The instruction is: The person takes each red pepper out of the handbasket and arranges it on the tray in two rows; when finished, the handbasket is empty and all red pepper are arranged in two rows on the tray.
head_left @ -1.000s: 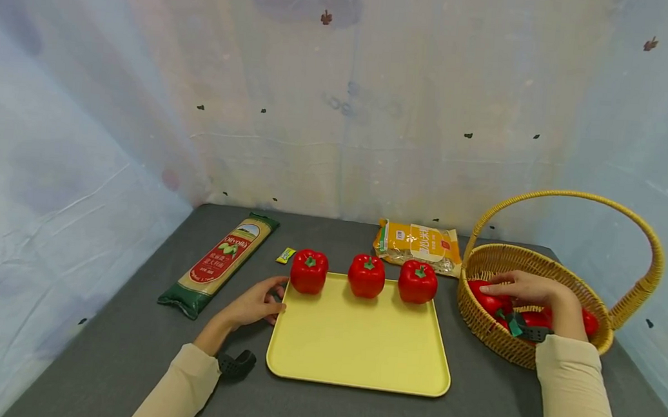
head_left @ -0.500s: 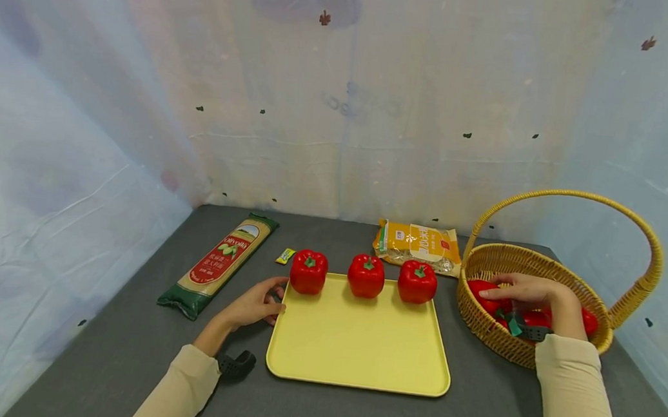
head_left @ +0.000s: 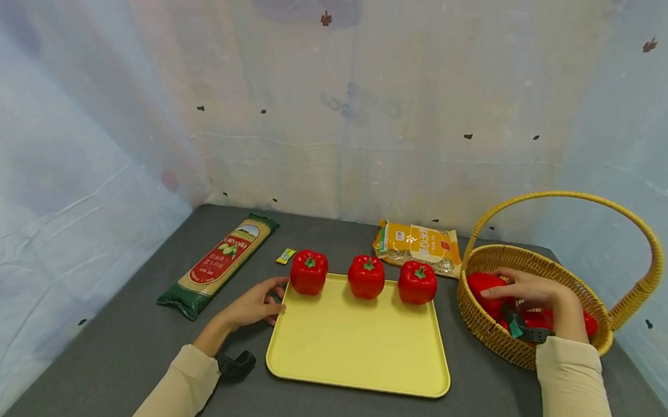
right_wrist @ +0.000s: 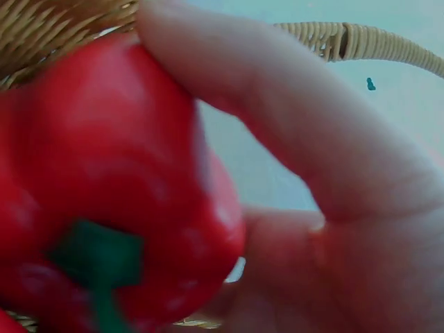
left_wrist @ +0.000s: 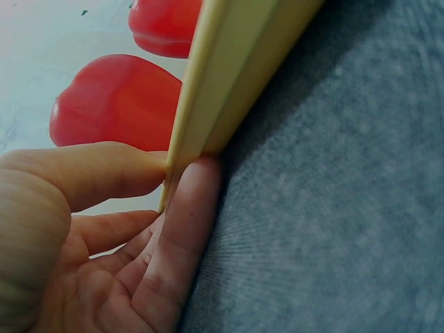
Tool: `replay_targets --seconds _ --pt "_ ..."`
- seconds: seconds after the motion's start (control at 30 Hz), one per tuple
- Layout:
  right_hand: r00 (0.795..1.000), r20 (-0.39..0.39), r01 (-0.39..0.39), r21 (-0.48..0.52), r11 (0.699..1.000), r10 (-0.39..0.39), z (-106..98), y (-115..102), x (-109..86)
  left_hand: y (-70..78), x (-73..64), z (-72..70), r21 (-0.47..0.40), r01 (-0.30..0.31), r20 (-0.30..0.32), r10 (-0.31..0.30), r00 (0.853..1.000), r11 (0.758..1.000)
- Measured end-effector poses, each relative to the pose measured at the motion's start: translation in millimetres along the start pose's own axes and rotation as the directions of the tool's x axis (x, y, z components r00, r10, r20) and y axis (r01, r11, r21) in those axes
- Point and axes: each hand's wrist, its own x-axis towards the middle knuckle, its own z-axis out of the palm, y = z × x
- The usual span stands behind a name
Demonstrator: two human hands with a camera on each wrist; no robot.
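Observation:
At the left rim of a yellow tray (head_left: 359,346), my left hand (head_left: 253,303) pinches the edge. The left wrist view has the thumb (left_wrist: 118,173) on one side of the rim and fingers on the other. Three red bell peppers stand in a row along the tray's far edge: left (head_left: 309,272), middle (head_left: 367,277) and right (head_left: 418,283). Inside the wicker basket (head_left: 479,332), my right hand (head_left: 528,290) grips another red bell pepper (right_wrist: 118,159), its green stem facing the wrist camera. Thumb and fingers lie round its side; more red peppers are partly hidden below.
The basket's tall handle (head_left: 573,194) arches over the right arm. Behind the tray lies an orange food packet (head_left: 418,245). A green and beige pasta packet (head_left: 220,262) and a small yellow-green wrapped sweet (head_left: 286,255) lie to the left. A curtain hangs behind the table.
In the basket, the bell pepper under my right hand has turned and risen slightly, and the fingers have settled round it. The left hand, tray and row of peppers have stayed put.

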Motion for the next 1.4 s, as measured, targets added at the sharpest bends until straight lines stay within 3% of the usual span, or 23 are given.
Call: replay_targets --seconds 0.2,0.5,0.8,1.0,1.2,1.4 --pt "0.983 -0.147 0.107 -0.021 0.994 -0.109 -3 0 -1.6 -0.8 0.2 -0.1 0.002 0.004 0.000 -0.004 1.000 1.000" --pt "0.913 -0.379 0.144 -0.056 0.988 -0.154 -8 -6 -8.3 -0.2 0.3 0.3 0.002 0.001 0.003 -0.001 1.000 1.000" --pt "0.863 -0.460 0.217 -0.033 0.976 -0.208 -6 -19 -27.6 0.7 0.0 -0.1 -0.005 0.000 0.004 0.000 1.000 1.000" --pt "0.827 -0.508 0.231 -0.085 0.969 -0.242 1 -29 -48.7 0.4 -0.2 0.0 -0.004 0.007 0.002 -0.007 1.000 1.000" --pt "0.778 -0.507 0.354 -0.136 0.925 -0.372 19 -51 -67.9 1.1 -0.3 0.0 0.006 0.003 -0.003 -0.003 1.000 1.000" --pt "0.696 -0.476 0.528 -0.167 0.832 -0.537 44 -84 -66.6 0.4 0.0 0.0 0.004 -0.007 0.002 0.007 1.000 1.000"
